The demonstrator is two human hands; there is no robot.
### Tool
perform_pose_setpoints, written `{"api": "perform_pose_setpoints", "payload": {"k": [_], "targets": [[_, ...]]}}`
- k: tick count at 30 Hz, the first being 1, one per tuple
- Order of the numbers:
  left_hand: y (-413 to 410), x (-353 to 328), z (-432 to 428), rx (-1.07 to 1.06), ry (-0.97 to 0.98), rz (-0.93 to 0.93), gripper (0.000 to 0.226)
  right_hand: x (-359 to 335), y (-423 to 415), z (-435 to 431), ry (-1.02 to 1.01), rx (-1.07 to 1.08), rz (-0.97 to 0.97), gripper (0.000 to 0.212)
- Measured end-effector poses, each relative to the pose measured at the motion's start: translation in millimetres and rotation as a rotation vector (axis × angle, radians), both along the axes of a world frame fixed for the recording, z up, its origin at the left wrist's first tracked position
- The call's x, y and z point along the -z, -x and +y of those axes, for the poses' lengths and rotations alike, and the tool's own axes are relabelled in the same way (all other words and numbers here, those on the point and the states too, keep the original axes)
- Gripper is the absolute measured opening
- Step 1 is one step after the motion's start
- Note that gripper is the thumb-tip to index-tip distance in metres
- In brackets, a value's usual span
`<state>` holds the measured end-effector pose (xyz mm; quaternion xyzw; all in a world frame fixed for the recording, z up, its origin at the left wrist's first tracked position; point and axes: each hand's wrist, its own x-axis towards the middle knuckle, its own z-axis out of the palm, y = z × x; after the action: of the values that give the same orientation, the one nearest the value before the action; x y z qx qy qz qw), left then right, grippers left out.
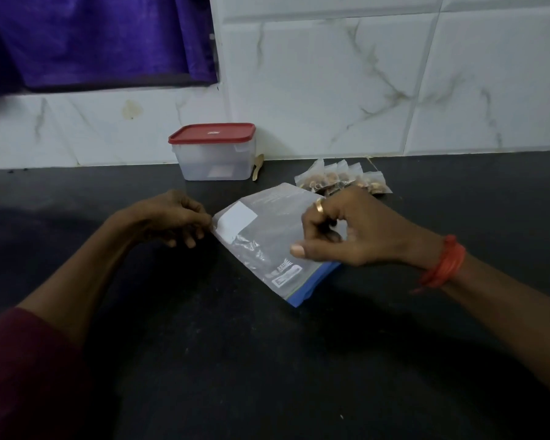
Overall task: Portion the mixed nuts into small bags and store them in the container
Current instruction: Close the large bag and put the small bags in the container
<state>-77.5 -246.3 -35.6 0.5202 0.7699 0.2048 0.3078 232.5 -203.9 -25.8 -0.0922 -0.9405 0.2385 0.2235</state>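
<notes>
Left hand (175, 217) pinches zip bag (261, 239) corner. Right hand (340, 231) curled over bag, actual hold unclear. Filled small bags (340, 178) behind.

Forearms converging; left hand (172, 217) pinches bag (261, 239) corner; right hand (340, 231) fingers curled, thumb out.

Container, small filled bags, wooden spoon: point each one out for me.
container (213, 160), head view, clear front wall.
small filled bags (337, 178), head view, middle of the pile.
wooden spoon (258, 167), head view, middle of its length.
</notes>
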Motion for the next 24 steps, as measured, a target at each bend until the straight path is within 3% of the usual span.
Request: {"api": "perform_pose_setpoints", "payload": {"k": [2,4,7,10,15,18,21,24], "targets": [[-0.2,3.3,2.8,-0.054,-0.102,-0.024,0.015,11.1,5.5,10.4,-0.202,0.162,0.065,0.033],[-3.7,7.5,6.9,-0.118,-0.189,-0.121,0.013,20.7,3.9,20.2,-0.312,0.281,-0.18,0.05],[-9.8,12.3,14.8,-0.257,-0.251,-0.253,0.013,26.0,0.3,24.1,-0.273,0.4,-0.555,0.065],[-11.3,15.7,18.7,-0.392,-0.311,-0.294,0.011,21.0,1.7,17.4,-0.371,0.45,-0.579,0.065],[-10.6,24.0,18.2,-0.333,-0.583,-0.069,0.006,19.3,4.2,9.1,-0.552,0.541,-0.397,0.053],[-41.7,14.5,10.5,-0.144,-0.744,0.12,0.007,30.1,6.9,21.2,-0.528,0.512,-0.219,0.053],[-86.7,16.1,1.2,0.083,-0.638,0.394,0.041,39.2,10.3,37.6,-0.435,0.443,-0.277,0.069],[-106.2,32.5,0.9,0.197,-0.309,0.647,0.076,49.2,15.7,44.2,-0.294,0.411,-0.471,0.074]]}}
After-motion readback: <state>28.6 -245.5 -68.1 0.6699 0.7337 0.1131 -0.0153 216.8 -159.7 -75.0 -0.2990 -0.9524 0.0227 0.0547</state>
